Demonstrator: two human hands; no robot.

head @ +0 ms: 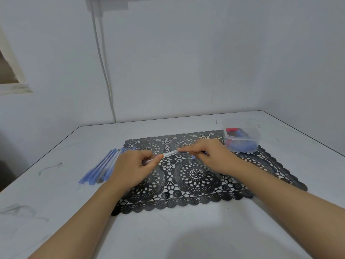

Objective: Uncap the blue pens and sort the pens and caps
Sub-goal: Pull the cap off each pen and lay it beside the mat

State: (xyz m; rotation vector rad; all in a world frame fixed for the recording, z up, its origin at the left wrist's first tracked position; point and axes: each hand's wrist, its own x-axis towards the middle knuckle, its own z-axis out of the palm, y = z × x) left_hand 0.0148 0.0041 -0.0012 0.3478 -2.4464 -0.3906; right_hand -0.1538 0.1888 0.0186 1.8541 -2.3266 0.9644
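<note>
The uncapping step is in hand: one pen [170,153] is stretched between both hands, just above the black lace mat [196,176] near its middle. The left hand [133,165] has its fingers curled round the barrel's near end. The right hand [211,156] has its fingers pinched together on the far end, where a pale blue bit [193,157] shows beneath them, probably the cap. Whether the cap has already come free of the barrel I cannot tell, as the fingers cover the joint.

The next move, as I judge it, calls for a straight pull apart along the pen's line. After that, the bare pen would go left to the pile of pens [100,167], which lies on the table [168,230] off the mat's left edge, and the cap would go right.

The clear plastic tub [255,133] sits at the mat's far right corner. It holds a heap of blue pieces [240,145], likely caps, with something red [231,130] on top; the blur hides what the red thing is
</note>
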